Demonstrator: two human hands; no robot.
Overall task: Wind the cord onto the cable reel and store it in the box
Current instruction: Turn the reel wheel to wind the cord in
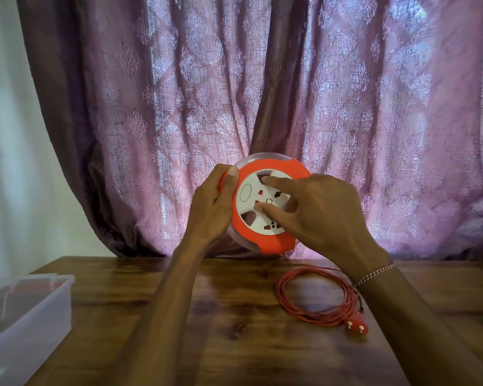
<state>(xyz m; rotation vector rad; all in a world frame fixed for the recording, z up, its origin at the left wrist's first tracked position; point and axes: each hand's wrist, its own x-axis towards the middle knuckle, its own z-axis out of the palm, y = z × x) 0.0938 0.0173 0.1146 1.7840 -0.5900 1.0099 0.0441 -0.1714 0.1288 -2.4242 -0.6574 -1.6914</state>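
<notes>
I hold the orange and white cable reel up above the far edge of the table, its socket face towards me. My left hand grips its left rim, thumb on the front. My right hand lies on the white face with fingers spread, the fingertips in or at the face's openings. The red cord lies in a loose coil on the table at the right, its red plug at the coil's near end. A thin strand runs from the coil up to the reel. The clear plastic box stands at the left table edge.
The wooden table fills the lower view. A purple patterned curtain hangs close behind the reel. A white wall is at the left. A red thing shows dimly inside the box.
</notes>
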